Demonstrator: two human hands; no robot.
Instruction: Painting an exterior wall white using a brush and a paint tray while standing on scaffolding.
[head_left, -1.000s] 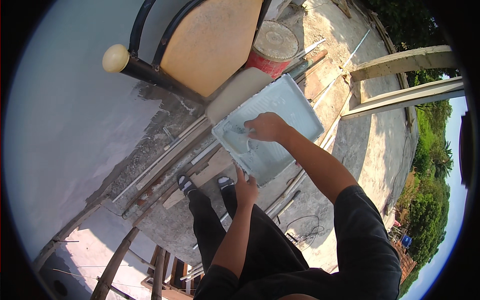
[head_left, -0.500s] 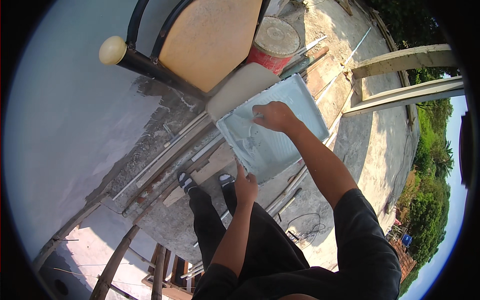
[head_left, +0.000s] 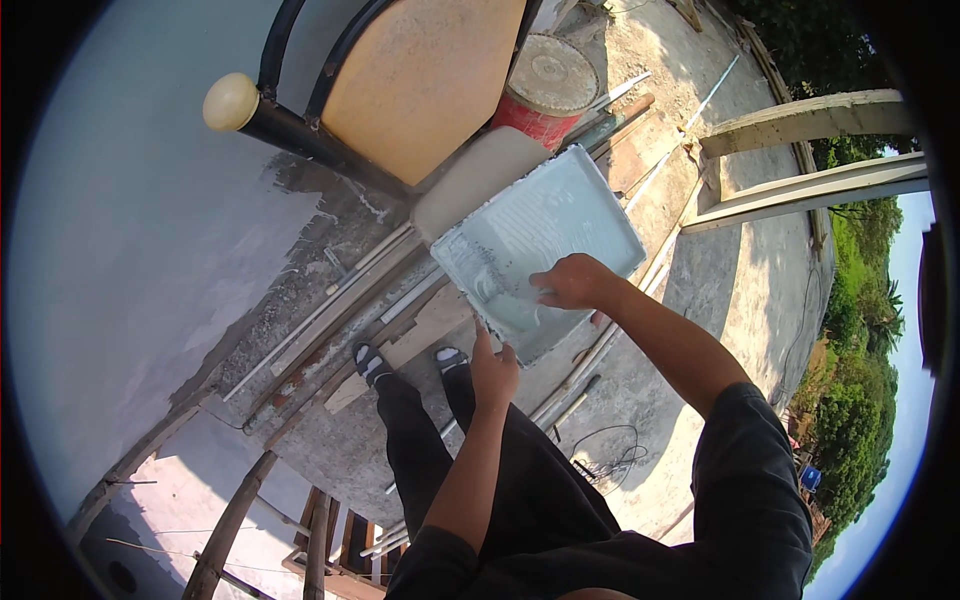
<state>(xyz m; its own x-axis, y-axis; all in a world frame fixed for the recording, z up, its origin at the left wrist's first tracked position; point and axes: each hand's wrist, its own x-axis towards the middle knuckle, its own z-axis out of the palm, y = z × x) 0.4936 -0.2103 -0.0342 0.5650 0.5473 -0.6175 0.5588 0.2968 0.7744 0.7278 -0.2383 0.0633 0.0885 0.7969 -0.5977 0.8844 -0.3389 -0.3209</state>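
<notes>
A pale blue paint tray (head_left: 610, 225) with a ribbed slope and wet, light paint in it tilts in front of me, one end against the chair's seat side. My left hand (head_left: 494, 375) grips its near rim, thumb and fingers at the edge. Over the paint, toward the tray's near right part, my right hand (head_left: 578, 282) is closed. Its fingers pinch a small, pale, paint-coated tool (head_left: 541, 291), mostly hidden by the hand and blending with the paint, so its kind is unclear.
A chair with a tan backrest (head_left: 420, 80) and black frame stands beside the grey-blue wall (head_left: 150, 230). Behind it is a red bucket (head_left: 545, 90) with a crusted lid. Pipes and boards (head_left: 350, 300) lie along the concrete floor; a wooden frame (head_left: 800, 125) stands at right.
My right hand has moved nearer and slightly right, from the tray's middle toward its near part. The tray has shifted slightly; my left hand still grips it.
</notes>
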